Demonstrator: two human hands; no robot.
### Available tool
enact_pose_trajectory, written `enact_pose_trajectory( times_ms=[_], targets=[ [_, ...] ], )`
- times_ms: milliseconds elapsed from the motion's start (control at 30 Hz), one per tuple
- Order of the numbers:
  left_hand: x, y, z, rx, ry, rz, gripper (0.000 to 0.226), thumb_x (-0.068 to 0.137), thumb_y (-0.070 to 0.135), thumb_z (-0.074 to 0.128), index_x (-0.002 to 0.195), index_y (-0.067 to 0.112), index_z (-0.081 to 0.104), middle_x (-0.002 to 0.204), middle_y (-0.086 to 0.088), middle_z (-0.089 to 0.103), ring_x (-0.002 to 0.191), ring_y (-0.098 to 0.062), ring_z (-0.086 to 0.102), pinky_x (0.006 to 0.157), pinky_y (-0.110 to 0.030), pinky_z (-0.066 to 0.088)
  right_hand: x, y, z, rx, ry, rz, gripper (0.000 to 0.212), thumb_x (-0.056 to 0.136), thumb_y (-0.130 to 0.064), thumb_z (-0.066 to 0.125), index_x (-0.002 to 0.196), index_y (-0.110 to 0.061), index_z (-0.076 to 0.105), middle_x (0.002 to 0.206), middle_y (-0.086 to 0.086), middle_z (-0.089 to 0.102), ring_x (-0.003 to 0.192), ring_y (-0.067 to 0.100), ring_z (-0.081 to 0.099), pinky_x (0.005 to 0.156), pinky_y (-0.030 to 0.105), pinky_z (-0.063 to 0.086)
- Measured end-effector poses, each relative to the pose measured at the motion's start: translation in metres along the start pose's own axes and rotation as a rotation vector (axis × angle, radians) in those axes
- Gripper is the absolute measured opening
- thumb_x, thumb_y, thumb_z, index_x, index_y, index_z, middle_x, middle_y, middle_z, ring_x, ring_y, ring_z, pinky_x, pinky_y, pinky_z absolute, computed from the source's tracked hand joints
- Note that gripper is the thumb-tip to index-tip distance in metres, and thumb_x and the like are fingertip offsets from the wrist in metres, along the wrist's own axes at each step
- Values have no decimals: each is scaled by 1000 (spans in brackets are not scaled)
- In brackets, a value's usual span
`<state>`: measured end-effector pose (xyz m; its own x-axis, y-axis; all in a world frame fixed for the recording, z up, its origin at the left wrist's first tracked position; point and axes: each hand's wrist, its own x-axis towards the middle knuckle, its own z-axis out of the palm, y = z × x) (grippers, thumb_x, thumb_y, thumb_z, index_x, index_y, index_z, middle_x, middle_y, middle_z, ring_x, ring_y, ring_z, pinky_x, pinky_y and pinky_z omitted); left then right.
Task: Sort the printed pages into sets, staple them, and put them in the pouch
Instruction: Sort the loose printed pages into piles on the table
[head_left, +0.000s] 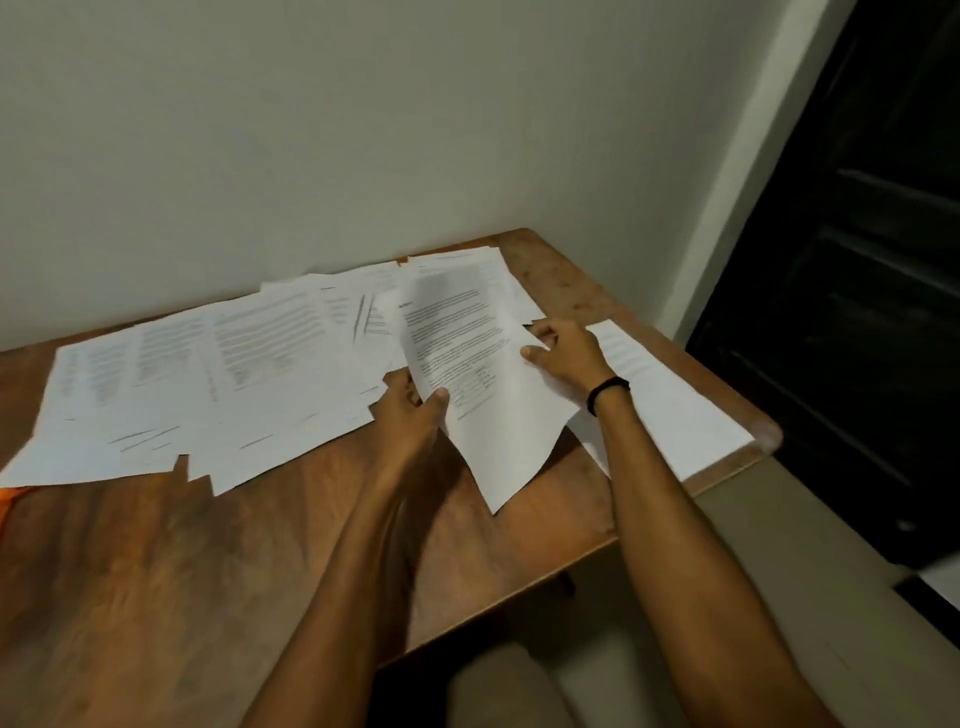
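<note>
Hanging just right of frame centre, one printed page (485, 400) is held up off the table (234, 545), likely so its text can be read for sorting. The left hand (410, 415) pinches its left edge, thumb on top; the right hand (569, 356) pinches its upper right edge. Loose pages (208, 374) fan across the left, and a separate sheet (660, 410) lies at the right, perhaps a started set.

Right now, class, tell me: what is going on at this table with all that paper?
A person holds a printed page above the wooden table, left hand pinching its left edge, right hand its right edge. Many loose pages lie spread along the wall side; a separate sheet lies at the right.
</note>
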<state>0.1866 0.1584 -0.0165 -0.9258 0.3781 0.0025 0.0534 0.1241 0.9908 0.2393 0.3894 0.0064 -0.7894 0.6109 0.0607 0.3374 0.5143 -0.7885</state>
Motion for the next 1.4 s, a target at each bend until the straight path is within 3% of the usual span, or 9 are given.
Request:
enact_pose_trajectory(
  times_ms=[133,333,467,600,733,967,1100,1200,1400],
  targets=[
    [-16,17,49,25,-101,23,21,99,13,61,119,17,58,98,15,64,94,-8,66,52,-8,50,-11,31,-54,-235,131,100,37,82,-21,72,119,-15,68,119,4,69,107,26,64,88,33,52],
    [-18,13,116,49,-300,66,47,93,4,65,133,19,48,128,6,62,120,-15,62,96,-34,55,-25,75,-100,-420,293,269,21,91,-6,65,111,-2,69,111,18,70,103,39,66,81,41,56],
    [-22,4,145,252,-394,257,67,91,19,71,140,32,28,121,26,50,102,12,55,80,-12,50,-35,99,-95,-435,322,305,19,90,-8,65,109,-2,67,110,21,67,103,42,65,84,46,57],
    [-17,-7,156,733,-337,298,89,95,50,56,157,29,-5,160,7,29,139,-22,38,115,-46,29,-44,116,-77,-518,348,330,28,95,-22,65,114,-2,63,126,24,56,121,42,51,103,50,43],
    [-10,-23,145,879,-308,270,95,95,58,49,157,27,-15,162,-2,29,145,-33,29,120,-52,17,-41,120,-67,-530,350,321,26,95,-24,63,115,-6,63,130,24,56,125,42,48,107,54,39],
    [-1,-41,99,962,-238,269,78,98,52,48,159,21,12,159,-5,34,144,-28,34,122,-52,14,-36,103,-51,-421,278,343,25,89,-30,70,83,-12,55,105,19,63,99,39,59,85,45,53],
    [0,-45,87,1090,-222,299,63,98,60,37,150,25,36,156,-3,39,145,-28,32,121,-56,8,-33,96,-39,-437,241,303,18,93,-25,67,99,-10,61,119,21,58,109,39,54,88,43,50],
    [0,-50,84,1093,-230,294,65,98,63,33,152,29,33,159,-2,35,148,-29,25,121,-57,4,-34,89,-28,-459,237,287,30,96,-24,64,121,-10,60,132,21,52,123,39,47,101,46,41],
    [-6,-54,88,1108,-202,264,68,98,67,25,156,33,27,167,-5,14,153,-33,9,120,-56,-1,-38,87,-11,-555,268,290,31,95,-22,63,123,-9,60,135,20,50,124,34,45,104,43,38]
  ],
)
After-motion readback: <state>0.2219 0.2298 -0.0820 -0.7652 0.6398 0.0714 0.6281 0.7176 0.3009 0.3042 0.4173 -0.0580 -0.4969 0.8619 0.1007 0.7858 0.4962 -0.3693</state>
